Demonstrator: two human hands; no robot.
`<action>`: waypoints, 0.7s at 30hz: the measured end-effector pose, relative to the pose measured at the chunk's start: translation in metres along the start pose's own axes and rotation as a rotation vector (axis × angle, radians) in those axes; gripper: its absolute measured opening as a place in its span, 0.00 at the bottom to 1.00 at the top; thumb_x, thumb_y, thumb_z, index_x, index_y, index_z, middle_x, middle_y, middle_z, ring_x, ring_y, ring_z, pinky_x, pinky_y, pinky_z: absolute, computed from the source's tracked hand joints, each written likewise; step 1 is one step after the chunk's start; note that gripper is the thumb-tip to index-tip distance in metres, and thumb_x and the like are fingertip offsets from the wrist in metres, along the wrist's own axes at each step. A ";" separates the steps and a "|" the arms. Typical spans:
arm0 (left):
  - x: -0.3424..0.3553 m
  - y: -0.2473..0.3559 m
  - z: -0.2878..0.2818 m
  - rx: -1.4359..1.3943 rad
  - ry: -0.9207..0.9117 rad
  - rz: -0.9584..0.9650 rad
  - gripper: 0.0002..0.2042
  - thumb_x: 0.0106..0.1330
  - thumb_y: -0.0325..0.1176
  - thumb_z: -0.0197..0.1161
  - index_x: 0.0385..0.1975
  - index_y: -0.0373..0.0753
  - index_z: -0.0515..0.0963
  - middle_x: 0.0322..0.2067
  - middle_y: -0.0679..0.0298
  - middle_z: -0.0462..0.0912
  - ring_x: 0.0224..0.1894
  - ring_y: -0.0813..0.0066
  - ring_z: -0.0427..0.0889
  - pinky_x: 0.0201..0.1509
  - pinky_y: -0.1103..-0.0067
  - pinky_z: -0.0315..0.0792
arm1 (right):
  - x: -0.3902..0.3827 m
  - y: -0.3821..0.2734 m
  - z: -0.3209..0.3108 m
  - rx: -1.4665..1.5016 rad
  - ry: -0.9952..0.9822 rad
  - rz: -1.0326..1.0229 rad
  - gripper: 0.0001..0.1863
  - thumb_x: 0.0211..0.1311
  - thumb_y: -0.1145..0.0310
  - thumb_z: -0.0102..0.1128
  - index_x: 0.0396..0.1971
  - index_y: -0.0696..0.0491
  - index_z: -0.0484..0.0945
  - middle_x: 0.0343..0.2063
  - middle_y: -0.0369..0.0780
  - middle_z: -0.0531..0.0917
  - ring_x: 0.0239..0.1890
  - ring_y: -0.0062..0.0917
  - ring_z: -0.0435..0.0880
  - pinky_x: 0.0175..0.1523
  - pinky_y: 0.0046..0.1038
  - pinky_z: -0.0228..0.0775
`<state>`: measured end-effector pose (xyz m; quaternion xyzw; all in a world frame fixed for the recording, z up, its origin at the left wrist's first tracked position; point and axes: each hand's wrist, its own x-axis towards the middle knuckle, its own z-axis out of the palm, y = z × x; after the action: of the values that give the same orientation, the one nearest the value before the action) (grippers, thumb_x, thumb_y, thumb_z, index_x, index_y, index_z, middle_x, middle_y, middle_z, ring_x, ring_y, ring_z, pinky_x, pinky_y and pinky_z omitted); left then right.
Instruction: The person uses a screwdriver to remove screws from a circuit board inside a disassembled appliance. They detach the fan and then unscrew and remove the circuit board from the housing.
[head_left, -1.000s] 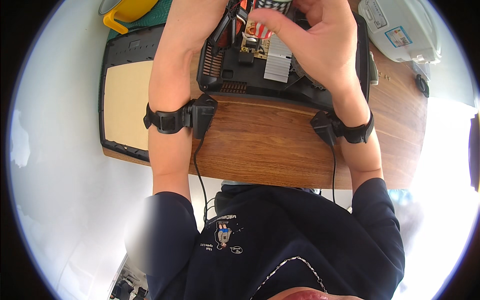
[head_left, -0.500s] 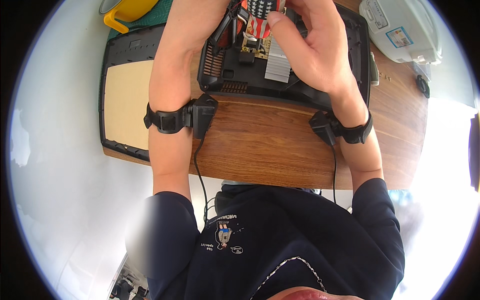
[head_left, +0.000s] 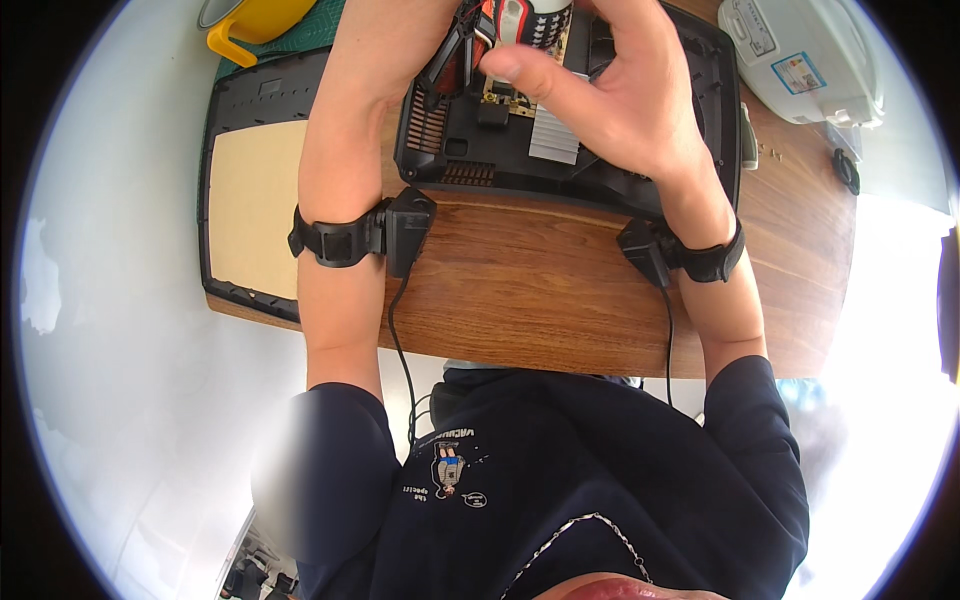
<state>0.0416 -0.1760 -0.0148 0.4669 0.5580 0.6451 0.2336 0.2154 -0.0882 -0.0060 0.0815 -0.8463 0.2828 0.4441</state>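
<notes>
My right hand (head_left: 640, 110) curls around a cylinder (head_left: 530, 22) with black, white and red star-and-stripe print at the top edge; its thumb lies across just below the print, and the other fingertips are partly out of frame. My left hand (head_left: 405, 40) reaches past the upper edge beside black clustered parts (head_left: 450, 70), its fingers hidden. Underneath lies an opened black appliance housing (head_left: 425, 165) with a circuit board (head_left: 510, 106), a silver finned heat sink (head_left: 550, 142) and vent slots.
A black-framed panel with a beige sheet (head_left: 250, 200) lies left on the wooden table (head_left: 530, 290). Behind it are a yellow-handled pot (head_left: 230, 40) and a green mat (head_left: 290, 35). At right stand a white appliance (head_left: 800, 55), small loose metal pieces and a black item (head_left: 845, 172).
The printed cylinder has turned, now showing more white at its top. My right thumb has shifted left and down from the cylinder's side. My left arm looks unchanged.
</notes>
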 end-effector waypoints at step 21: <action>0.001 0.009 0.001 0.038 -0.049 0.016 0.17 0.70 0.21 0.57 0.58 0.32 0.74 0.45 0.65 0.81 0.47 0.80 0.78 0.53 0.82 0.73 | 0.005 -0.026 0.005 0.273 0.076 0.288 0.30 0.57 0.85 0.64 0.62 0.59 0.74 0.55 0.45 0.80 0.56 0.31 0.80 0.59 0.30 0.74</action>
<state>0.0441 -0.1775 -0.0057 0.4913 0.5604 0.6247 0.2331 0.2191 -0.1116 0.0061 0.0083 -0.7856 0.4581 0.4157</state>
